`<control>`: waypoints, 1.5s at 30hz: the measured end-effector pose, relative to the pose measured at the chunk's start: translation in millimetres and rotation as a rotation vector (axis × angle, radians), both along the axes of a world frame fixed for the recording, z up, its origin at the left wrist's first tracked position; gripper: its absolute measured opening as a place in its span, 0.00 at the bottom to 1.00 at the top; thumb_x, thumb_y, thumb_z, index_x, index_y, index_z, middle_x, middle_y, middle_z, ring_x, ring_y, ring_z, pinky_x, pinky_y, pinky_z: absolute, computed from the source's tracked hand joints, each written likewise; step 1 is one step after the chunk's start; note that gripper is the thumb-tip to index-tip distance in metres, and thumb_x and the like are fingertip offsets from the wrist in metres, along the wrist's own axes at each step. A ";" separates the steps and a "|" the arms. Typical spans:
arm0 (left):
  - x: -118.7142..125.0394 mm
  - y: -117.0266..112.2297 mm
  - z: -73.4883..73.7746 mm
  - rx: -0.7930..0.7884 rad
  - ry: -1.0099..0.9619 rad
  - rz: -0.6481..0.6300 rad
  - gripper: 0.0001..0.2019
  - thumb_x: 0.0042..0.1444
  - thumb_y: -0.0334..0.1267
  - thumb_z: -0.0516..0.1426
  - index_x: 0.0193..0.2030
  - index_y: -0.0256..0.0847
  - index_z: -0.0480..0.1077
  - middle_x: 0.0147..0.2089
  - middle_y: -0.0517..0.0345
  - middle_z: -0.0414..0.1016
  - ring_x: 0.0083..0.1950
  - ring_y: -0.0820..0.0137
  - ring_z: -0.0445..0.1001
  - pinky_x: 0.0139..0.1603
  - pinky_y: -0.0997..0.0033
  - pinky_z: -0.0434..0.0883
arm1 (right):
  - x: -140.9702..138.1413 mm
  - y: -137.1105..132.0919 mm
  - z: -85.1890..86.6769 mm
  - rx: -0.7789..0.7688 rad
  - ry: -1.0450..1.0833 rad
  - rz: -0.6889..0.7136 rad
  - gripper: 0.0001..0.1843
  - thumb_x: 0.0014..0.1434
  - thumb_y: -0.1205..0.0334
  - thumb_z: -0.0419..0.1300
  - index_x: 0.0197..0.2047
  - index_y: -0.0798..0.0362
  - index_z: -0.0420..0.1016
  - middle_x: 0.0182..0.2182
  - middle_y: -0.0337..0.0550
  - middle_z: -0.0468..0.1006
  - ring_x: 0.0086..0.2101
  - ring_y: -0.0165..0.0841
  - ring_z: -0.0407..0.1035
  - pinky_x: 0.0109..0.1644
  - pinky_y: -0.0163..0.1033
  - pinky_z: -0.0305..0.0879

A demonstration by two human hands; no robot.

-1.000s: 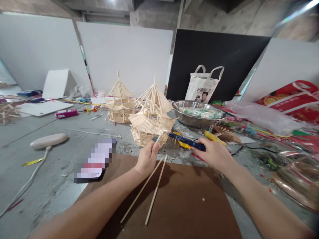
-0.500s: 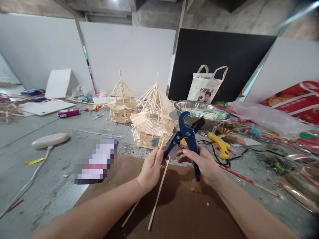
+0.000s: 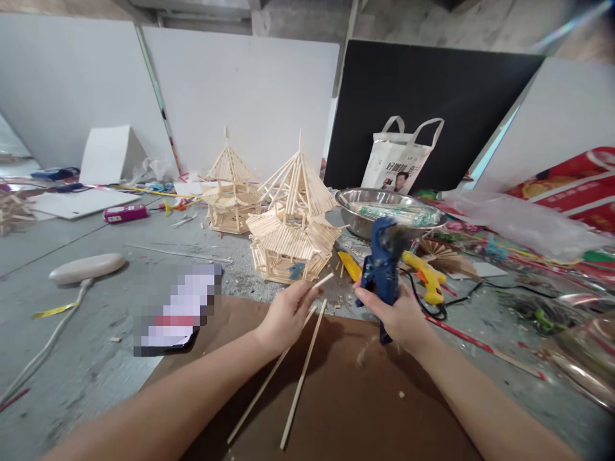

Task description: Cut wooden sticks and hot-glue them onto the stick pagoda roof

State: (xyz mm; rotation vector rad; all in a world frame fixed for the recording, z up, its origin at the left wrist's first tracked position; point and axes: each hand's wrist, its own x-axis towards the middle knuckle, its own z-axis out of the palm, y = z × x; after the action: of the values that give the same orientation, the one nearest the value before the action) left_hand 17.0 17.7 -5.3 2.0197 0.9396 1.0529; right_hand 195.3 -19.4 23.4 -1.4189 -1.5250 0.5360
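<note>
Pinched in my left hand (image 3: 288,318) is a thin wooden stick (image 3: 323,280), its end poking out past the fingertips. My right hand (image 3: 400,315) is wrapped round the handles of a blue pipe cutter (image 3: 383,262); the top of the tool is smeared by motion. Two long wooden sticks (image 3: 302,384) lie below my left hand on the brown board (image 3: 365,397). Just beyond my hands stands a pavilion model of wooden sticks (image 3: 295,240), with a second pavilion model (image 3: 230,205) behind it to the left.
A blurred-out phone (image 3: 180,310) and a white puck-like device with a cable (image 3: 87,267) lie to the left. On the right are a yellow glue gun (image 3: 427,278), a metal bowl (image 3: 355,221) of wrapped sticks and a white bag (image 3: 396,160). A yellow-handled tool (image 3: 349,265) lies behind the cutter.
The cutter has come away from my left hand and turned upright, its handles squeezed together. My left hand now shows a stick in its fingers. The view has shifted slightly.
</note>
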 end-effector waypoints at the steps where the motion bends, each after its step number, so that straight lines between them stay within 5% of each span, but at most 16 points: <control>1: -2.1 2.5 0.3 0.006 -0.009 0.009 0.14 0.57 0.42 0.42 0.36 0.38 0.64 0.30 0.58 0.66 0.33 0.74 0.63 0.36 0.75 0.60 | 3.9 2.3 -3.2 0.048 -0.165 -0.076 0.15 0.49 0.56 0.54 0.40 0.54 0.64 0.34 0.46 0.71 0.36 0.37 0.66 0.42 0.44 0.61; 4: -6.4 6.9 0.4 0.035 0.001 0.029 0.13 0.57 0.43 0.43 0.31 0.38 0.62 0.24 0.62 0.60 0.27 0.77 0.59 0.29 0.77 0.58 | 13.2 8.7 -16.9 0.156 -0.529 -0.133 0.21 0.50 0.59 0.51 0.47 0.55 0.58 0.42 0.51 0.68 0.43 0.40 0.63 0.47 0.45 0.58; 8: -7.9 7.4 -2.2 0.051 0.039 0.046 0.18 0.56 0.45 0.43 0.19 0.38 0.51 0.18 0.66 0.48 0.22 0.79 0.49 0.23 0.78 0.51 | 16.4 10.3 -29.9 0.146 -0.684 -0.045 0.24 0.49 0.62 0.51 0.51 0.55 0.54 0.46 0.52 0.66 0.46 0.40 0.61 0.48 0.44 0.57; 17: -9.3 4.7 -3.0 0.033 0.019 -0.097 0.17 0.56 0.45 0.41 0.24 0.38 0.58 0.21 0.63 0.50 0.24 0.78 0.50 0.25 0.77 0.54 | 4.9 1.0 -23.0 0.115 -0.790 0.102 0.25 0.45 0.63 0.51 0.49 0.54 0.55 0.44 0.50 0.69 0.44 0.39 0.64 0.46 0.42 0.59; 45: -7.5 -0.2 -4.3 0.027 0.027 -0.055 0.17 0.56 0.45 0.41 0.21 0.38 0.55 0.20 0.64 0.48 0.24 0.78 0.50 0.24 0.78 0.53 | 1.5 -2.1 -18.1 -0.038 -0.876 0.061 0.21 0.46 0.62 0.50 0.46 0.56 0.61 0.40 0.49 0.72 0.38 0.40 0.68 0.39 0.41 0.60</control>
State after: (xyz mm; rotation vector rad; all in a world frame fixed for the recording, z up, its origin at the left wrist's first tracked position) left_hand 9.5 17.5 -9.6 2.0743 0.8830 1.0162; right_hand 196.8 -21.5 5.2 -1.7499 -2.2399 -0.0638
